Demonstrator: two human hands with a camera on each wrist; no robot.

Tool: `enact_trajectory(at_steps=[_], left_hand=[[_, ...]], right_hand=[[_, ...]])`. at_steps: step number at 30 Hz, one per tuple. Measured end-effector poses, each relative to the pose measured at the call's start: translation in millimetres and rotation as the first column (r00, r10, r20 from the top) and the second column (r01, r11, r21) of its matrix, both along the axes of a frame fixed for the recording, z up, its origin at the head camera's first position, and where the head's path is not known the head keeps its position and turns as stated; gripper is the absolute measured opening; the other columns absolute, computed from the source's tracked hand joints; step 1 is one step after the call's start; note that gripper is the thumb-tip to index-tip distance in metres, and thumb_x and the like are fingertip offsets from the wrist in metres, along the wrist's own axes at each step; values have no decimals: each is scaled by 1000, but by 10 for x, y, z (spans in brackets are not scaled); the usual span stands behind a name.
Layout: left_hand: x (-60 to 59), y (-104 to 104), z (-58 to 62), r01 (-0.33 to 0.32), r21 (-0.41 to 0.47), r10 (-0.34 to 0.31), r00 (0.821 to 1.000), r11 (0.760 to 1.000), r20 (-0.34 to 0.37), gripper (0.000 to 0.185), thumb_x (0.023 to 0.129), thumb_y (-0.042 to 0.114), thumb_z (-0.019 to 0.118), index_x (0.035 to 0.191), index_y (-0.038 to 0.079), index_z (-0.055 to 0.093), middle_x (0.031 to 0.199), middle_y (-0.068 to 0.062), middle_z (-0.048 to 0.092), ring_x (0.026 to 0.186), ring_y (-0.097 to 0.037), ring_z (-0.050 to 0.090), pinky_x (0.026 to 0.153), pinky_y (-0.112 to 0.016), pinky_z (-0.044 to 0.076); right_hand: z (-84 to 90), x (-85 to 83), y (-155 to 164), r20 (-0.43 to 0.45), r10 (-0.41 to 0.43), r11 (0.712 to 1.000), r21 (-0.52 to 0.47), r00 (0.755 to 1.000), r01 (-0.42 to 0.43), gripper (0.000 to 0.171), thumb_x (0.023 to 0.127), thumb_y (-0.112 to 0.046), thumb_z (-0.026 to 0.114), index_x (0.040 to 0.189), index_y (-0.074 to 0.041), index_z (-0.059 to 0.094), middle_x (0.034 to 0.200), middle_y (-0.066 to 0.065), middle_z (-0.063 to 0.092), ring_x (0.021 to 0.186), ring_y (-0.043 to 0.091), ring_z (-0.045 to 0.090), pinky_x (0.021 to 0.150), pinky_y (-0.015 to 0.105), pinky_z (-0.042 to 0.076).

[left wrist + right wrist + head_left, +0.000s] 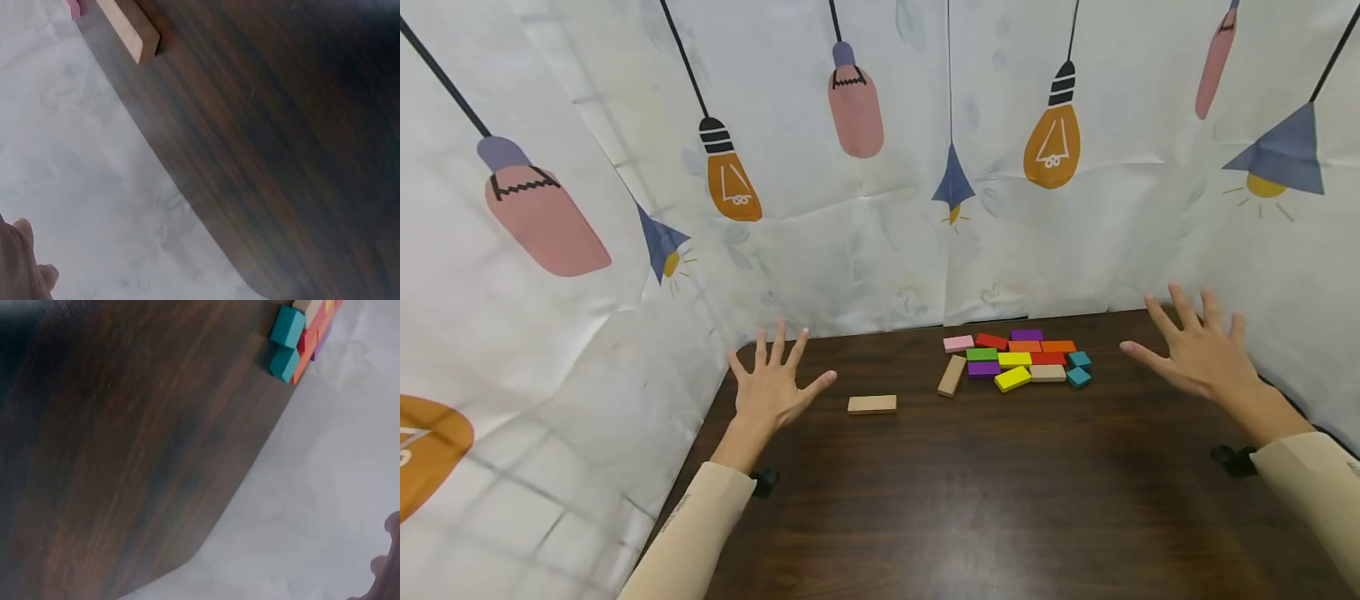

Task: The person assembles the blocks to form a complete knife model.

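Observation:
My left hand (767,392) is raised over the table's left side with its fingers spread and straight, holding nothing. Nearest to it lies a plain wooden block (872,405). Over the right side, my right hand (1202,354) is likewise spread and holds nothing. To its left sits a cluster of coloured blocks: two teal blocks (1078,377), yellow blocks (1013,379), a green block (982,355), a pink block (958,343), and red, orange and purple ones. A second plain wooden block (952,376) lies aslant at the cluster's left edge.
The dark wooden table (925,500) ends at a white curtain (880,250) printed with lamps, which hangs behind it and along both sides. A dark strap mount (765,482) sits on the left wrist, another (1234,460) on the right.

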State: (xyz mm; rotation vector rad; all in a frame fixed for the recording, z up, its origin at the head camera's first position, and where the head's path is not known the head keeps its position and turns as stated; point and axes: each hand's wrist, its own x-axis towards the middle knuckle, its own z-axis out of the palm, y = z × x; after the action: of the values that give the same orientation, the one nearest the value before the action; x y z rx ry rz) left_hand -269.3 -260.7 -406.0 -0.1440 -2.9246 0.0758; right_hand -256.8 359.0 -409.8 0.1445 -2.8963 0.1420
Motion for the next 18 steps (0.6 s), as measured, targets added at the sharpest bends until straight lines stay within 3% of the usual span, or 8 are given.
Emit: enact_trajectory(at_steps=[7, 18], left_hand=[[151, 73, -111, 18, 16, -18, 1000, 1000, -1, 92, 78, 90, 21, 152, 42, -7, 163, -1, -10, 150, -36, -10, 103, -74, -17], [398, 236, -400, 31, 29, -32, 998, 999, 45, 93, 77, 91, 22, 152, 43, -6, 164, 0, -7, 151, -34, -6, 105, -76, -8]], right_hand=[[-102, 148, -37, 0, 6, 1000, 1, 1000, -6, 91, 90, -69, 43, 156, -26, -3, 161, 12, -17, 143, 48, -22, 96, 81, -2], [-399, 413, -290, -13, 39, 998, -49, 999, -39, 92, 89, -66, 47, 157, -26, 1, 163, 12, -10, 144, 52, -10, 98, 82, 0]])
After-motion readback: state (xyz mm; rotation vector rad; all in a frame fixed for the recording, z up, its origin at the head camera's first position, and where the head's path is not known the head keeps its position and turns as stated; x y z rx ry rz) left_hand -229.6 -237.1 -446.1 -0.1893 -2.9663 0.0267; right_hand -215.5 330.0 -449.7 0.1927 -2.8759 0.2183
